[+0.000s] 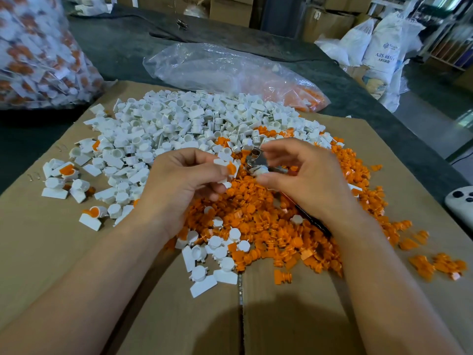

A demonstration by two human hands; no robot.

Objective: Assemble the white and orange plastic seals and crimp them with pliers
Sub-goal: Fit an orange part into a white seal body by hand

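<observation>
Centre of frame: left hand pinches one joined seal between thumb and fingertips. It is a white body with an orange plug seated in it, and the other fingers are curled beneath.

Right hand is curled round the pliers. The metal head points toward the upper left of the frame, and the dark handles run down and right under the palm.

A second white piece sits at the right thumb tip, just below the head. Whether the jaws hold it, or how wide they stand, cannot be told.

Key relation: the seal lies just left of the plier head, near but not touching. The plier axis runs diagonally, lower right to upper left, straight toward it. The left hand is the nearer one. Judgement: a short closing move brings the seal to the jaws.

Room: both hands hover above the orange pile. The white pile is behind, toward the top. Bare cardboard lies lower left, with crimped seals scattered there.
</observation>
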